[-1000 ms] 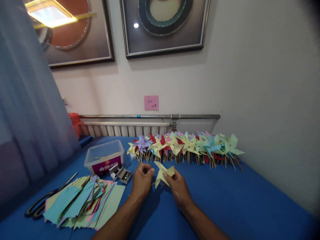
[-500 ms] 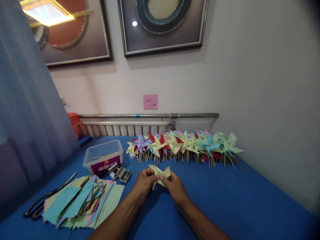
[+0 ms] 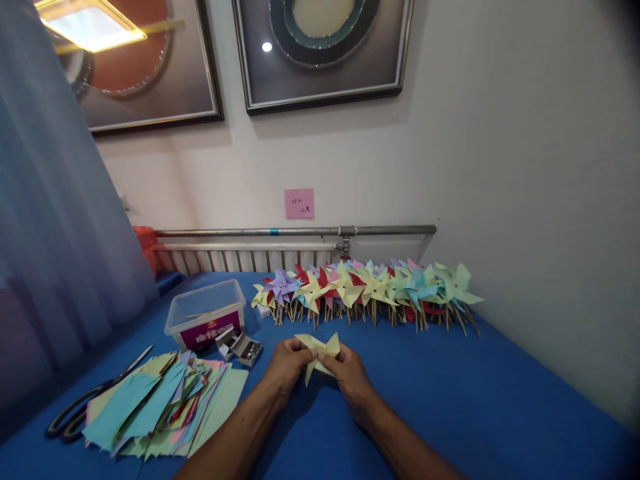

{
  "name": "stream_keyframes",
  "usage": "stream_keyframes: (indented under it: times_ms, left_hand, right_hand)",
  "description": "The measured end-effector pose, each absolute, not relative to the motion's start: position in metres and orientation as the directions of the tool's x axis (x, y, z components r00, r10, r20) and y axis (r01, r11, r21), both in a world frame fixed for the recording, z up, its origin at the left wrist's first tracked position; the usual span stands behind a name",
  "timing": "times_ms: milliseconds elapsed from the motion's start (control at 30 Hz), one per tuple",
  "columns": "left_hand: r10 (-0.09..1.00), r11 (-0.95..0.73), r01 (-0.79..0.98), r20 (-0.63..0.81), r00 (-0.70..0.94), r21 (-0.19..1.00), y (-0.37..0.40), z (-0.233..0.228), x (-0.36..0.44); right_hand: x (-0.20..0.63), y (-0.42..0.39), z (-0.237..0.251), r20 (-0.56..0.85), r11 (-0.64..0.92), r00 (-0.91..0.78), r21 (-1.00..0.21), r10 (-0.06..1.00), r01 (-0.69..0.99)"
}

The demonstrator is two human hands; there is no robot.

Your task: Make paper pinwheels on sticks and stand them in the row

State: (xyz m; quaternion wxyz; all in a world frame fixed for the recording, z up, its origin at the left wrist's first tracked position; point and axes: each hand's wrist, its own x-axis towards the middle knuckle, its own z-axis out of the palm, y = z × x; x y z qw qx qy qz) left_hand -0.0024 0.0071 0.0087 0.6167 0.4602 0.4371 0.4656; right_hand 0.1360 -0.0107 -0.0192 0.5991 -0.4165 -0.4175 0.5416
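Observation:
Between my two hands, above the blue table cover (image 3: 430, 407), is a pale yellow paper pinwheel (image 3: 327, 347) with its blades folded inward. My left hand (image 3: 289, 365) pinches its left side, thumb near the centre. On the other side, my right hand (image 3: 350, 373) grips the paper with its thumb also close to the middle. The thumbs hide part of the pinwheel's centre, and no stick shows on it. Left of my left hand, a small open box (image 3: 248, 350) holds shiny metal pins.
A stack of coloured cut paper (image 3: 165, 407) lies at the left, beside black-handled scissors (image 3: 95, 397). Behind it stands a clear plastic tub (image 3: 205, 303) with a few thin sticks. Many finished pinwheels (image 3: 347, 287) on sticks line the back, before a metal pipe (image 3: 240, 233).
Both hands keep their hold on the yellow pinwheel, which has tilted slightly, with its lower blade a little further down. The view has shifted very slightly.

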Motion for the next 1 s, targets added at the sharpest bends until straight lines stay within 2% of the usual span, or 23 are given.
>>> stream_keyframes:
  times_ms: [400,567,633,700,800,867,1000]
  left_hand:
    - [0.98,0.098,-0.059,-0.086,0.18,0.993,0.012,0.003,-0.001]
    - [0.979,0.043,0.042,-0.051,0.199,0.998,0.017,0.003,-0.008]
    - [0.979,-0.02,0.156,-0.013,0.204,0.988,0.021,0.007,-0.017]
    - [0.977,-0.155,0.401,0.081,0.196,0.903,0.024,0.012,-0.027]
    - [0.95,-0.301,0.756,0.113,0.291,0.581,0.025,0.015,-0.039]
    - [0.936,-0.34,0.849,0.055,0.349,0.405,0.023,0.015,-0.041]
    - [0.917,-0.394,0.893,0.028,0.398,0.216,0.019,0.011,-0.038]
  right_hand:
    - [0.137,-0.011,-0.019,0.052,0.084,0.113,-0.948,0.992,-0.306]
    - [0.138,-0.008,-0.018,0.001,0.041,0.111,-0.93,0.994,-0.365]
    - [0.144,-0.005,-0.017,-0.011,0.051,0.153,-0.917,0.988,-0.395]
    - [0.151,-0.003,-0.015,-0.024,0.064,0.204,-0.908,0.979,-0.414]
    - [0.16,-0.001,-0.014,-0.042,0.067,0.238,-0.899,0.97,-0.433]
    - [0.162,-0.001,-0.014,-0.046,0.063,0.229,-0.894,0.972,-0.444]
    - [0.158,-0.003,-0.014,-0.049,0.049,0.205,-0.892,0.978,-0.449]
